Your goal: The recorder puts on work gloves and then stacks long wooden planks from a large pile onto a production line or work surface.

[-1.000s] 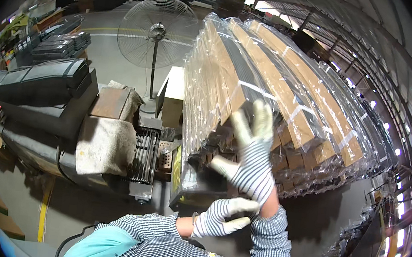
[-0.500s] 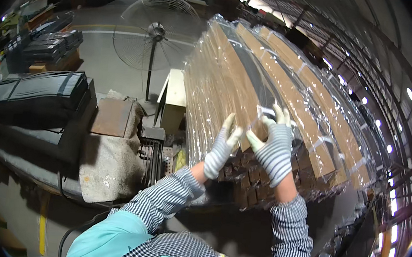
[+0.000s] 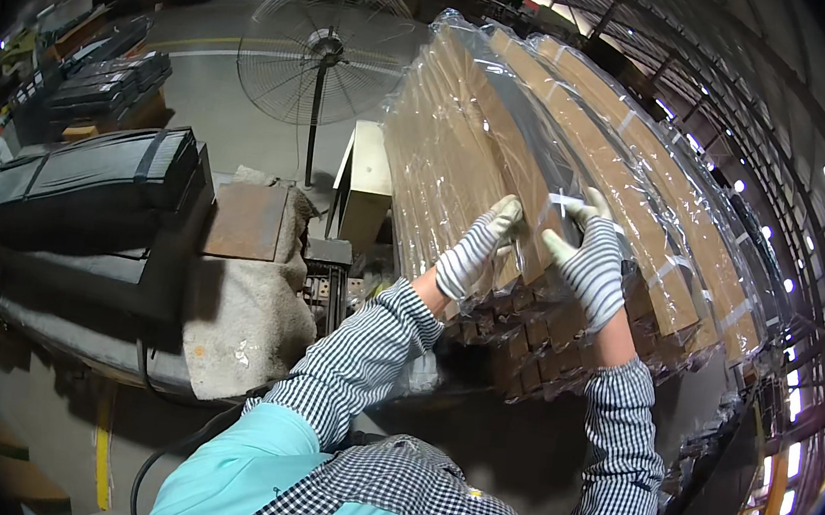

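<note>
A tall stack of long wooden pieces, wrapped in clear plastic film, stands in front of me. Both my hands wear striped knit gloves. My left hand presses on the near corner of the wrapped stack, fingers curled into the film. My right hand is beside it, fingers pinched on a loose strip of the film near the stack's edge. Whether the left hand grips the film or only rests on it is unclear.
A large pedestal fan stands behind the stack to the left. Dark long bundles lie on the left, beside a rusty plate and a small metal machine. A black cable runs across the concrete floor.
My left hand rose from near my chest up to the stack. Both hands now sit close together on the film at the stack's near corner.
</note>
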`<action>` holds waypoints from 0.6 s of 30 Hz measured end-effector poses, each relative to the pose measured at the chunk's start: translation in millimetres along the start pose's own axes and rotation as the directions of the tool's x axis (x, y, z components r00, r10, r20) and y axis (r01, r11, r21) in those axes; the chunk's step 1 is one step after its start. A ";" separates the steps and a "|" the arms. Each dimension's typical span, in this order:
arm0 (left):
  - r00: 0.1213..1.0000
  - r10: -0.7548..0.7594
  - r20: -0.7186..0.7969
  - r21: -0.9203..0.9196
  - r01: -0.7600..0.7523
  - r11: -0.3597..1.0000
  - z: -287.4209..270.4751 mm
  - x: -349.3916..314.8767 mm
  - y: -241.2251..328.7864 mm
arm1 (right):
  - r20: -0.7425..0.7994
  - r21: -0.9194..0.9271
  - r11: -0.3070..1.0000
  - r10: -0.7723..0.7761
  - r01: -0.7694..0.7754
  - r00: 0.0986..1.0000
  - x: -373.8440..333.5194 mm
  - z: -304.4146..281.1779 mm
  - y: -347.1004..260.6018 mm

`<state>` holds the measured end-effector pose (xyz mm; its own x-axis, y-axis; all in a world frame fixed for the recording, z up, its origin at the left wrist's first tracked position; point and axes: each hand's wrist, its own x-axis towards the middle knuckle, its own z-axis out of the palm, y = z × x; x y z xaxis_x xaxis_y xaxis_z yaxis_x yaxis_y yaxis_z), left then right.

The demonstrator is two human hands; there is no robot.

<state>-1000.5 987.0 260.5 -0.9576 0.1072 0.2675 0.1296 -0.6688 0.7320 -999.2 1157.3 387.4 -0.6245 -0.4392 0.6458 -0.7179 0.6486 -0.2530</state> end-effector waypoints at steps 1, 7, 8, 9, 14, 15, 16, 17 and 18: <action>0.999 0.022 0.037 0.013 -0.023 1.000 -2.9 1.8 5.9 | -0.024 0.047 0.980 0.197 -0.195 0.980 4.4 -1.2 -14.0; 0.987 -0.037 -0.154 -0.142 0.015 0.990 -41.8 8.3 80.7 | 0.382 0.193 0.966 -0.238 0.175 0.893 -29.5 -43.7 -103.6; 0.986 -0.022 -0.163 -0.192 -0.010 0.981 -51.6 3.3 92.4 | 0.296 0.224 0.972 -0.134 0.068 0.946 -35.0 -43.7 -102.5; 0.979 -0.033 -0.201 -0.250 -0.018 0.968 -61.8 -4.6 100.4 | 0.268 0.351 0.906 0.143 -0.234 0.953 -41.6 -42.0 -94.6; 0.978 -0.082 -0.192 -0.152 0.053 0.987 -92.6 -33.7 83.0 | 0.055 -0.126 0.992 0.014 -0.007 0.998 -25.1 12.6 8.9; 0.983 -0.144 -0.114 -0.307 0.103 0.946 -94.0 -29.9 73.0 | 0.093 -0.095 0.992 -0.076 0.085 0.993 -27.9 26.3 23.7; 0.996 -0.058 -0.067 -0.342 0.031 0.939 -95.0 -32.3 60.2 | 0.002 -0.115 0.982 -0.148 0.147 0.989 -26.8 41.0 34.2; 0.998 0.013 -0.061 -0.366 -0.034 0.930 -91.7 -36.4 43.5 | -0.038 -0.143 0.980 -0.143 0.136 0.989 -20.4 52.5 40.6; 0.983 0.041 -0.177 -0.306 -0.095 0.947 -86.2 -33.1 30.8 | -0.054 -0.078 0.995 -0.071 0.067 0.996 -16.9 57.8 40.7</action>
<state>-987.0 899.5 220.2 -0.9818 -0.0528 0.1822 0.1351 -0.8690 0.4760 -1035.6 1155.2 324.6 -0.5544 -0.4498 0.7002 -0.7316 0.6644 -0.1525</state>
